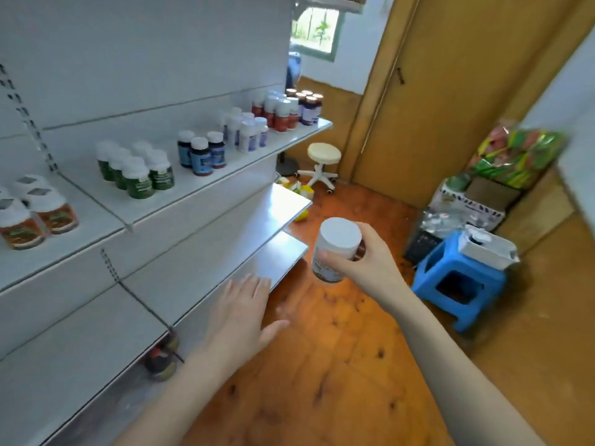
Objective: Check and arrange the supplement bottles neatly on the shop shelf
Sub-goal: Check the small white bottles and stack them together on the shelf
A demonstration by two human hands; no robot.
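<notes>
Now, beside the white shop shelf (199,191), our left hand (240,312) hovers flat near a lower board's front edge, grip wide and empty. Our right hand (363,262) has its grip curled round a white-capped supplement bottle (340,235), out past the shelf's end with no board beneath; we judge a slack pinch would drop it.
</notes>
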